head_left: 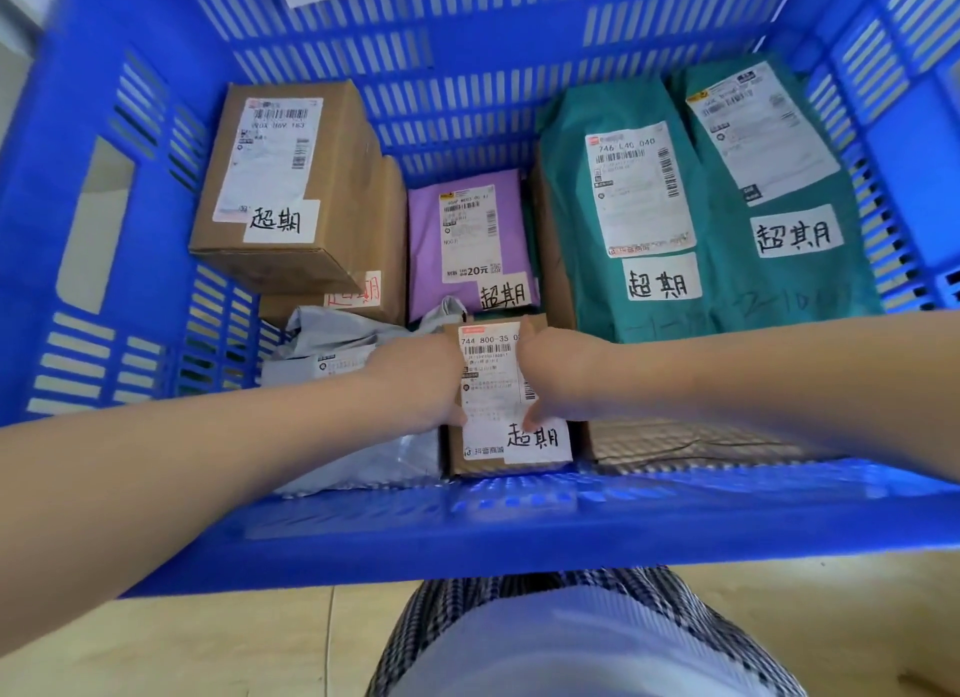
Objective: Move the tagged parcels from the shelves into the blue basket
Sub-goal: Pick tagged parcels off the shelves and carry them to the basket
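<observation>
I look straight down into the blue basket (pixel 467 519). Both hands reach over its near rim and grip a small brown box (pixel 501 384) with a shipping label and a handwritten white tag. My left hand (pixel 421 379) holds its left side, my right hand (pixel 556 379) its right side, thumbs on the label. The box is low in the basket near the front wall. Around it lie other tagged parcels: a large brown box (pixel 291 187), a purple bag (pixel 467 244), two green bags (pixel 634 213) (pixel 769 176) and a grey bag (pixel 343 353).
A second brown box (pixel 387 259) lies under the large one. Bare basket floor (pixel 691 439) shows at the front right. Beige floor tiles (pixel 208 644) and my checked clothing (pixel 571 634) are below the near rim.
</observation>
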